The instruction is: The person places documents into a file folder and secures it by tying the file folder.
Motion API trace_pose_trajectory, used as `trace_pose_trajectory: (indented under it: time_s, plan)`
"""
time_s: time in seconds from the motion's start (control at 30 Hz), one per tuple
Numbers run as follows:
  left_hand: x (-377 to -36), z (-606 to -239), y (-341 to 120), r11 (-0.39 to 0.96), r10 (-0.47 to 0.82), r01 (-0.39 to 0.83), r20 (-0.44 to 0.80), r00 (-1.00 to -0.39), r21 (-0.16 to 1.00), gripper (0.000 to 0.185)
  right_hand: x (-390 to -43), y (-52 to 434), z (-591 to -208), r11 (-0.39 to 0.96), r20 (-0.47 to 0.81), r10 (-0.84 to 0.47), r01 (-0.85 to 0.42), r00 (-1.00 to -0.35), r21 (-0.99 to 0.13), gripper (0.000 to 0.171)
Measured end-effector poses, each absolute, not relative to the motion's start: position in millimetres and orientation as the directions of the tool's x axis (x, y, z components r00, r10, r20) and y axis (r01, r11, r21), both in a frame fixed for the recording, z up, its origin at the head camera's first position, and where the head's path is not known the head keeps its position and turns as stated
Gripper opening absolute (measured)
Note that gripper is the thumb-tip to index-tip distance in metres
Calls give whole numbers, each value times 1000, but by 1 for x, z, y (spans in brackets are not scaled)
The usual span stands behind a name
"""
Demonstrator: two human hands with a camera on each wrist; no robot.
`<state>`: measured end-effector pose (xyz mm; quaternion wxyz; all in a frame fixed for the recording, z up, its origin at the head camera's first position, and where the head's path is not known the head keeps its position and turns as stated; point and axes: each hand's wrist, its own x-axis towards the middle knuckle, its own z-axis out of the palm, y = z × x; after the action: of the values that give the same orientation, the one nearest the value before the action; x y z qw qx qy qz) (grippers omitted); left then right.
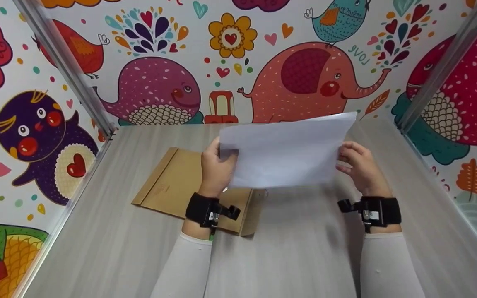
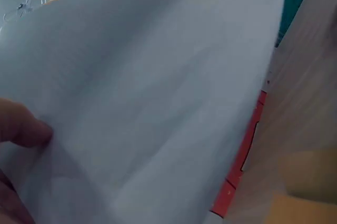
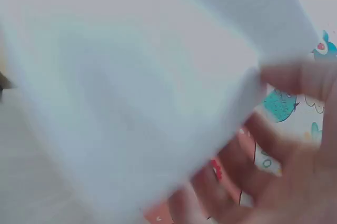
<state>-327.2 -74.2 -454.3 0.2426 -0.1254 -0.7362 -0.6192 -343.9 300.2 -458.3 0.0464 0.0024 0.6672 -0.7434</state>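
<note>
Seemingly both hands [image 1: 218, 167] pinch the white sheet [image 1: 286, 151]

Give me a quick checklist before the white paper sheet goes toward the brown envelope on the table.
1. Left hand grip on the white paper sheet: thumb pinches its left edge. Ok.
2. Right hand grip: fingers curl at the right edge. Ok.
3. Sheet flat and unfolded: it bows slightly, no crease seen. Ok.
4. Brown cardboard envelope lying flat on the grey wooden table. Ok.
5. Envelope mouth open: cannot tell.
6. Sheet lined up with the envelope: held above and to its right. Not ok.
</note>
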Motion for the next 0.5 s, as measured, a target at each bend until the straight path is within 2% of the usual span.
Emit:
trace_pose_trajectory:
  time_s: [0.1, 0.2, 0.27, 0.4, 0.5]
  plan:
    - [-323, -451, -70, 258, -126, 650, 692, -711, 715, 13, -346, 301, -461, -193, -160, -36, 164, -986, -967, 23]
    - [-321, -448, -67, 297, -76, 782, 830, -553, 548, 13, -346, 302, -466, -286, -179, -143, 214, -973, -934, 39]
    - [-321, -448, -67, 272, -12, 843, 877, -480, 464, 19, -346, 301, -471, -347, -144, -258, 231, -955, -909, 48]
    - [-321, -447, -69, 193, 126, 905, 905, -407, 380, 26, -351, 302, -485, -544, -38, -469, 322, -883, -775, 68]
    - [-321, -445, -71, 146, 205, 927, 906, -369, 345, 29, -354, 305, -494, -593, -31, -544, 410, -839, -692, 78]
